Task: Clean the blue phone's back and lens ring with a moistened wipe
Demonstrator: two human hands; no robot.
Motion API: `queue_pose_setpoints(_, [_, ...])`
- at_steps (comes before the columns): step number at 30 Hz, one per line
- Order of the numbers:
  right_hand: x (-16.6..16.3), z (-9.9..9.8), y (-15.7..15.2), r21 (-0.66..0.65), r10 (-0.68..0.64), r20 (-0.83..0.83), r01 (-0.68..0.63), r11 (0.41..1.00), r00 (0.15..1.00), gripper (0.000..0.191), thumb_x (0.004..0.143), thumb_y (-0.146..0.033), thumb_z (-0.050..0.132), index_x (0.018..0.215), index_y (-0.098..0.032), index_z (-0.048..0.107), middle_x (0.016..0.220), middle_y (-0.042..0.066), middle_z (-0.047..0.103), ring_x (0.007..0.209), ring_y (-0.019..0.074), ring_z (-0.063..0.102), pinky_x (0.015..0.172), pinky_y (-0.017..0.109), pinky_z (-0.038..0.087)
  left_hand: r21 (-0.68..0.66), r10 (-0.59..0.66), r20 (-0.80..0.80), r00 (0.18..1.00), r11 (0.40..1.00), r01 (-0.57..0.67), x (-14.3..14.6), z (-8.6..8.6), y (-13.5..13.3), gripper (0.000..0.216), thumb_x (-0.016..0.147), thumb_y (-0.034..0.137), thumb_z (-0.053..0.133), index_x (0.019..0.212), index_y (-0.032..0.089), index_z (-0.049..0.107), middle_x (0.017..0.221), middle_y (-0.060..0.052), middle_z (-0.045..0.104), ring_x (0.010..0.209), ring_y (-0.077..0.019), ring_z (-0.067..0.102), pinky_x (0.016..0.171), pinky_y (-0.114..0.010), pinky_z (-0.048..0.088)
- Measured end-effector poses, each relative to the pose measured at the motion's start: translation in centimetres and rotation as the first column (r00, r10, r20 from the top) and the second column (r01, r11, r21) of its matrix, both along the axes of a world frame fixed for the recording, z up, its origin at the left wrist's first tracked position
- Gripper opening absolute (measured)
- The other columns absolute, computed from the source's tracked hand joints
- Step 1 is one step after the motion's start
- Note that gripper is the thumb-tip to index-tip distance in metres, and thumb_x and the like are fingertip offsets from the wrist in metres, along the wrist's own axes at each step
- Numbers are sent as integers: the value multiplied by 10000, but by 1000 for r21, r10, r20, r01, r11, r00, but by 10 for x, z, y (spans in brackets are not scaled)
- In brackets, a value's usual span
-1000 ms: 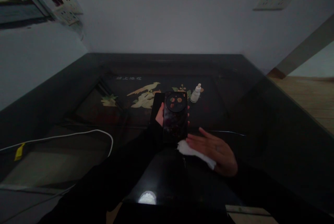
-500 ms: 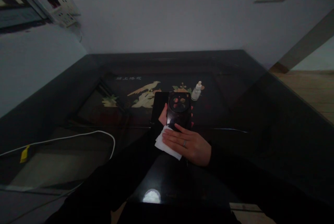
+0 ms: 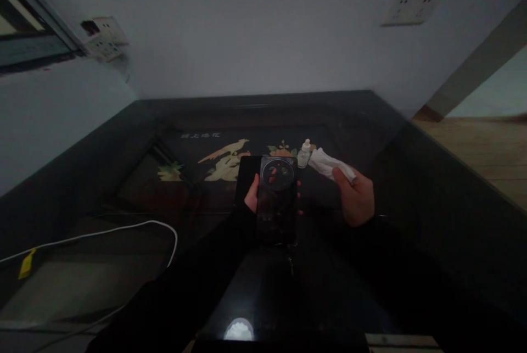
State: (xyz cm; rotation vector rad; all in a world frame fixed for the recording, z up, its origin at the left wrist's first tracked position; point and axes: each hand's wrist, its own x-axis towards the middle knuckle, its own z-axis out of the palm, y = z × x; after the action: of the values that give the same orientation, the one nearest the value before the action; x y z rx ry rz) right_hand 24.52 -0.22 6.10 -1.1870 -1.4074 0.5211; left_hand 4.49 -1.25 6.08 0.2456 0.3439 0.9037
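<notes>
A dark smartphone [image 3: 276,210] with a large round camera ring faces back side up, above the table. My left hand [image 3: 252,195] is wrapped around it from beneath, thumb at its left edge and fingertips at its right. My right hand [image 3: 357,194] is closed on a crumpled white tissue [image 3: 327,163], off to the right of the phone. The tissue's far end comes close to a small clear dropper bottle [image 3: 303,155] with a white top; I cannot tell whether they touch. Partly behind the phone, a flat black object [image 3: 246,174] lies on the table.
The glossy black table [image 3: 197,108] carries a bird and flower picture [image 3: 226,161]. A white cable [image 3: 135,225] with a yellow tag [image 3: 27,264] curves at the left. Wall sockets [image 3: 411,8] sit on the wall beyond the table.
My right hand has lifted off the phone's lower part and moved right and away with the tissue, beside the dropper bottle. My left hand still holds the phone. The view has shifted slightly.
</notes>
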Motion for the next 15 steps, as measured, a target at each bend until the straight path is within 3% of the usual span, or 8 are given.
queue_pose_setpoints(4, [-9, -13, 11, -154, 63, -211, -97, 983, 975, 301, 797, -343, 550, 994, -133, 639, 960, 69, 687, 882, 215, 637, 803, 402, 492, 27, -12, 3, 1000, 1000, 12, -1, -1, -3, 705, 815, 617, 145, 1356, 187, 289, 1148, -186, 561, 909, -293, 593, 828, -596, 359])
queue_pose_setpoints(7, [-14, -5, 8, -129, 78, -163, -100, 987, 984, 290, 807, -328, 534, 992, -129, 635, 964, 73, 685, 879, 208, 637, 790, 389, 499, 57, -14, -11, 1000, 998, 15, -3, -6, 0, 681, 819, 610, 122, 1386, 239, 195, 1156, -177, 560, 922, -303, 593, 813, -606, 362])
queue_pose_setpoints(9, [-18, 8, 6, -1, 78, -9, -78, 997, 997, 268, 835, -282, 494, 1021, -142, 625, 999, 73, 674, 919, 198, 628, 815, 375, 494, 46, -12, -46, 999, 999, 14, -2, -7, 0, 693, 822, 605, 120, 1383, 209, 213, 1153, -180, 563, 931, -306, 593, 827, -605, 363])
queue_pose_setpoints(11, [-25, 22, 6, 173, 153, 272, -204, 963, 950, 290, 864, -201, 424, 1102, -166, 588, 1109, 72, 628, 1042, 190, 574, 916, 397, 438, 19, 16, -110, 994, 1000, -14, 1, -7, 1, 722, 821, 608, 148, 1360, 146, 281, 1152, -190, 563, 979, -313, 577, 860, -589, 363])
queue_pose_setpoints(13, [-33, 32, 6, 276, 196, 580, -417, 866, 791, 357, 874, -126, 362, 1187, -180, 526, 1222, 70, 554, 1171, 183, 472, 1021, 447, 322, 11, 95, -175, 980, 995, -94, 6, -7, 2, 732, 817, 611, 177, 1331, 114, 337, 1167, -179, 558, 1056, -299, 541, 907, -535, 370])
queue_pose_setpoints(15, [-40, 35, 6, 296, 153, 771, -561, 773, 618, 386, 878, -99, 341, 1235, -154, 475, 1281, 87, 496, 1241, 190, 384, 1060, 485, 241, 29, 204, -223, 953, 979, -203, 11, -6, 5, 690, 830, 583, 195, 1318, 124, 359, 1204, -147, 541, 1129, -257, 496, 945, -459, 378])
